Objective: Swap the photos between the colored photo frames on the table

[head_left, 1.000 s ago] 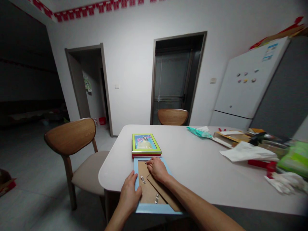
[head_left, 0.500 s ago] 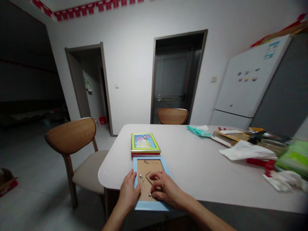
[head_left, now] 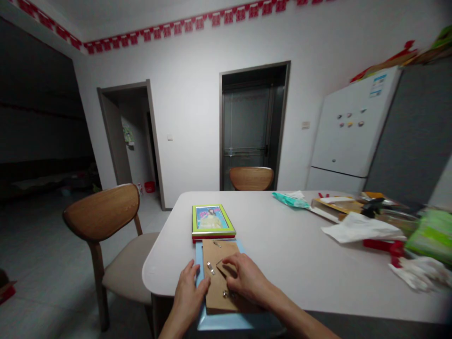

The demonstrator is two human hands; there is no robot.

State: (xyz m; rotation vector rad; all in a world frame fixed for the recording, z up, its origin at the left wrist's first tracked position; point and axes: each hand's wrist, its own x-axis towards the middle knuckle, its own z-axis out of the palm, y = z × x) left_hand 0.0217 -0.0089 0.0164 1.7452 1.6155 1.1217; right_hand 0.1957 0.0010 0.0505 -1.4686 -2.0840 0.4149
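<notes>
A light blue picture frame (head_left: 226,322) lies face down at the table's near edge. Its brown backing board (head_left: 216,296) is raised out of the recess and sits askew over the frame, with metal clips (head_left: 211,268) on it. My right hand (head_left: 247,280) pinches the board near its middle, at the fold-out stand; the fingertips partly hide the grip. My left hand (head_left: 190,289) holds the frame's left side, thumb by the board's edge and fingers along the outside. Just beyond lies a yellow-green picture frame (head_left: 213,231) with a figure in a dress, stacked on something red.
On the white table (head_left: 275,263), a teal plastic wrapper (head_left: 291,200), white paper (head_left: 363,228), a red tool (head_left: 383,246), white gloves (head_left: 420,273) and a green package (head_left: 429,235) lie to the right. Wooden chairs stand at the left (head_left: 102,209) and far side (head_left: 251,179).
The backing board has come up out of the blue frame, lifted by my right hand. My left hand stays at the frame's left side. The view has tilted upward a little.
</notes>
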